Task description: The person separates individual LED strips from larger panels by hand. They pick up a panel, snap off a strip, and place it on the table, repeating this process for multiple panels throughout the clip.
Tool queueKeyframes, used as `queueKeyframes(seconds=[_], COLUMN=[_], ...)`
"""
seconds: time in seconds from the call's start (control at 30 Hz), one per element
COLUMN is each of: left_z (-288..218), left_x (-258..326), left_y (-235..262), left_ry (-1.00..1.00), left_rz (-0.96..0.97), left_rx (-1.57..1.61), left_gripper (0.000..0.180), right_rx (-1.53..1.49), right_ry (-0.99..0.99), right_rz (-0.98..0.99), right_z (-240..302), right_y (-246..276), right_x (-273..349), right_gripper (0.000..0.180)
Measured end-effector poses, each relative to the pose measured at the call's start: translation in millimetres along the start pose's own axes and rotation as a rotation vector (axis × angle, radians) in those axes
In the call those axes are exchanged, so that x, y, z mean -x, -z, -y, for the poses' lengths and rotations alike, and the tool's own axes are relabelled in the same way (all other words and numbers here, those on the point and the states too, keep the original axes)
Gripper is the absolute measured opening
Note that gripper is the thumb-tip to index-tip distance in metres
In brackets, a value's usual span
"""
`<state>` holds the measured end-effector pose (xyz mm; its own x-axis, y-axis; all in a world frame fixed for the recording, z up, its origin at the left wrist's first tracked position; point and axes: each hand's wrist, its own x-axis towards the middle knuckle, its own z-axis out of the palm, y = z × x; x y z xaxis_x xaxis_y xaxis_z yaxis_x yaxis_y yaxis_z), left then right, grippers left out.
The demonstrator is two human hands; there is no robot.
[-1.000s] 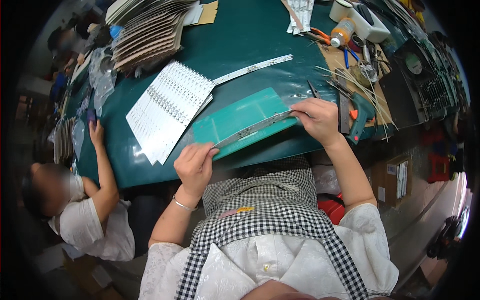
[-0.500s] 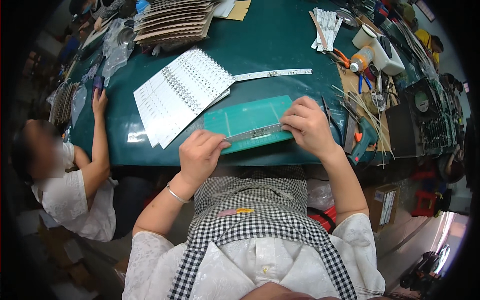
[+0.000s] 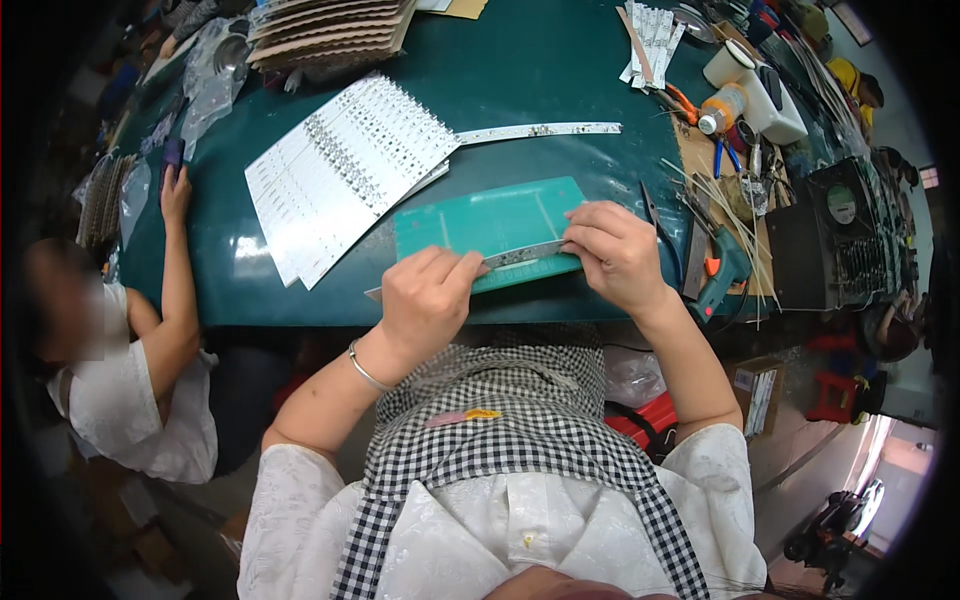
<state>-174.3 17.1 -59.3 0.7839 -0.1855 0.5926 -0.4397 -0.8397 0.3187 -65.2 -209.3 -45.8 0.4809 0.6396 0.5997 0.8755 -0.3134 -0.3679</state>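
A narrow white strip with small dark parts (image 3: 522, 254), which looks like a circuit-board strip, spans my two hands above the near edge of a green rectangular plate (image 3: 485, 216). My left hand (image 3: 428, 292) pinches the strip left of its middle, and the strip's left end sticks out past my fingers. At the other end, my right hand (image 3: 616, 252) grips it between thumb and fingers. Beyond the plate lie stacked white panels with rows of small parts (image 3: 345, 165). Another single strip (image 3: 540, 131) lies on the table to the right of these panels.
Cutters (image 3: 660, 225), a green glue gun (image 3: 725, 270), a capped bottle (image 3: 720, 110) and a dark box (image 3: 800, 250) stand on the right. Layered brown sheets (image 3: 330, 35) are stacked at the back. On the left, a co-worker's hand (image 3: 175, 190) holds a phone-like object.
My left hand has slid rightward along the strip, so its left end now shows beyond my fingers. My right hand keeps its hold. The view has shifted slightly.
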Motion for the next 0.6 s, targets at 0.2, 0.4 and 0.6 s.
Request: queueKeyframes(seconds=[0.2,0.4,0.6], left_z=[4.3,2.3,4.8], left_x=[7.4,4.4,-11.3], left_y=[-6.8,0.0,48.2], left_ry=[-0.143,-0.024,0.278], left_rz=[-0.097,0.001,0.145], left_rx=[-0.088,-0.076,0.061], left_gripper=[0.023,0.026,0.031], right_rx=[0.059,0.060,0.024], right_ry=[0.077,0.012,-0.112], right_rz=[-0.091,-0.002,0.037], right_z=[-1.4,0.6,-1.5], right_y=[-7.7,-5.8,13.9], right_x=[6.1,7.7,-6.3], right_gripper=[0.015,0.016,0.013])
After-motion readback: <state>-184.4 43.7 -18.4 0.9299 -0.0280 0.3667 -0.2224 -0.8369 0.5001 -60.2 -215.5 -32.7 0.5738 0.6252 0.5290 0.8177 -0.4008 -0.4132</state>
